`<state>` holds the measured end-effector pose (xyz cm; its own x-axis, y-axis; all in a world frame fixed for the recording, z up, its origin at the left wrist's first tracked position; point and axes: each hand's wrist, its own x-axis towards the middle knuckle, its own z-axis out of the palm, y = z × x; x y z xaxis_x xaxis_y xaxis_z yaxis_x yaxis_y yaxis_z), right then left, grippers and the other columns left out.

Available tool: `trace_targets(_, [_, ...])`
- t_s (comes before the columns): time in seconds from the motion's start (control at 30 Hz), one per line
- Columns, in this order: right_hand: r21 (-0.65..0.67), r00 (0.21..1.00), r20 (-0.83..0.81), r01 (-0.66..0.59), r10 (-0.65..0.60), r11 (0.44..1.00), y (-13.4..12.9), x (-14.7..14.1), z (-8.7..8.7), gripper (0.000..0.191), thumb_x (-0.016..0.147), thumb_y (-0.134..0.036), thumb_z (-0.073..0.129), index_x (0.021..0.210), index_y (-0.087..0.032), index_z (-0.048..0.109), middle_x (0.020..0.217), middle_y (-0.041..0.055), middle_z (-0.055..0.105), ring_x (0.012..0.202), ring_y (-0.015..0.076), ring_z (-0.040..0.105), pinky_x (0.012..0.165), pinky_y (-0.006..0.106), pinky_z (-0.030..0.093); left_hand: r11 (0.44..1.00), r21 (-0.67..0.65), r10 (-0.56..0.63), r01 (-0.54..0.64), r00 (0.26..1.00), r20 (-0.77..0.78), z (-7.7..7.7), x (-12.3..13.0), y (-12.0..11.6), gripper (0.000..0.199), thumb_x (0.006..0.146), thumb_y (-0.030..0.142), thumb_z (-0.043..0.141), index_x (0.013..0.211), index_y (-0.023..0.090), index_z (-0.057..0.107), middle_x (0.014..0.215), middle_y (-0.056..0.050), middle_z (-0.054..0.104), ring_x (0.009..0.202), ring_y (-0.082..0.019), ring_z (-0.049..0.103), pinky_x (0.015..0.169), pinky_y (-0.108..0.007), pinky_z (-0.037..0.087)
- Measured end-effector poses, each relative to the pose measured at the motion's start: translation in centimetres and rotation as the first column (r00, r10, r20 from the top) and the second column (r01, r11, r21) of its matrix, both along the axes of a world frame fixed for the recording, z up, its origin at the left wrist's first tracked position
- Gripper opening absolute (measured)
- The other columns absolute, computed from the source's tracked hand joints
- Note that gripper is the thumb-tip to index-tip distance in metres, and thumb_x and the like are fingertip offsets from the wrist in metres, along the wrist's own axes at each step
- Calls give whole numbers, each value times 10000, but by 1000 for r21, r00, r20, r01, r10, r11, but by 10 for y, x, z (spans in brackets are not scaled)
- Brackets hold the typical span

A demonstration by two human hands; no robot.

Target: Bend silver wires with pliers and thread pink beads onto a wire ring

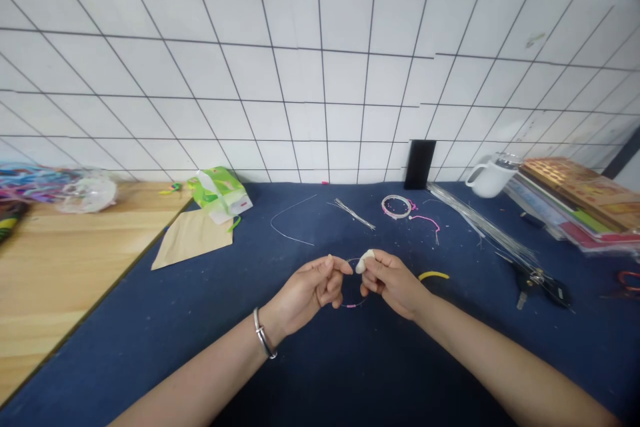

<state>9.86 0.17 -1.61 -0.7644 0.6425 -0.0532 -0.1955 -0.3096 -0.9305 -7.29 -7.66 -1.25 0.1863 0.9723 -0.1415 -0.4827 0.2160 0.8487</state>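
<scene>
Between my two hands a thin wire loop with a few pink beads (351,306) hangs just above the dark blue mat. My left hand (315,282), with a silver bangle at its wrist, pinches the loop on the left, thumb against forefinger. On the other side my right hand (387,278) is closed on the loop's right part. A white covering (366,260) wraps one of its fingertips. The fingers hide the parts of the wire they grip. Just right of my right hand lies a curved yellow strip (434,275).
Beyond my hands are a loose wire (274,220), short wires (354,213) and a beaded ring (397,207). Long wires (485,230) and pliers (537,280) lie right, near a white mug (493,177) and stacked books (580,203). A green packet (220,190) and brown paper (193,240) lie left.
</scene>
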Motion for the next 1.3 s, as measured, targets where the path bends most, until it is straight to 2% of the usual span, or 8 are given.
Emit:
trace_targets(0.1, [-70,999,-30,-42,40,997,-2,-1,1,193,846,-341,494,799,-160,543,576,-58,349,491,63,330,548,260,406,999,-19,35,-34,999,14,-2,1,-1,273,875,363,415,866,135,564,555,62,257,448,-42,206,446,-187,234])
trace_targets(0.27, [-107,994,-39,-105,101,989,-6,-1,3,213,867,-340,465,824,-152,554,569,-67,291,469,54,258,490,237,359,999,-9,47,-48,994,-98,0,1,-2,268,874,370,423,812,136,538,533,69,224,446,-45,157,422,-198,140])
trace_targets(0.47, [-82,994,-30,-104,102,991,-6,-1,3,210,874,-325,460,799,-151,550,545,-79,251,458,51,231,522,262,388,999,-13,32,-34,986,-162,5,2,-1,277,874,393,413,788,147,508,520,74,226,433,-44,145,410,-207,112])
trace_targets(0.7, [-34,995,-7,-102,101,994,-6,-2,4,223,873,-335,458,808,-144,553,530,-84,259,449,47,235,538,270,418,996,-13,83,-86,985,-153,4,0,1,277,869,403,413,769,155,486,528,74,244,427,-42,157,402,-203,116])
trace_targets(0.9, [-33,981,52,-187,188,982,-5,-7,2,225,863,-371,458,798,-165,523,526,-76,333,430,58,323,524,313,468,999,10,38,-37,974,-225,4,6,2,292,868,415,411,755,155,482,506,80,218,426,-46,141,398,-201,108])
trace_targets(1.07, [-38,992,78,-98,100,994,-6,-9,-1,253,862,-384,458,755,-162,515,491,-91,232,410,46,214,406,186,300,1000,14,18,-15,980,-199,4,8,2,290,868,407,415,766,150,501,506,79,215,425,-44,149,403,-191,124])
trace_targets(1.2, [-75,999,29,21,-19,997,-6,-6,1,259,862,-373,467,709,-164,477,523,-85,237,424,38,182,406,181,202,999,3,40,-39,998,-50,1,6,3,270,874,387,407,784,151,504,528,68,261,439,-48,248,457,-194,258])
trace_targets(1.3, [-85,998,12,61,-61,995,-6,-6,3,265,862,-369,471,697,-162,462,534,-84,234,427,34,164,408,188,147,996,17,82,-82,997,-13,-1,5,5,255,873,369,420,758,152,489,529,68,246,450,-50,240,464,-190,255])
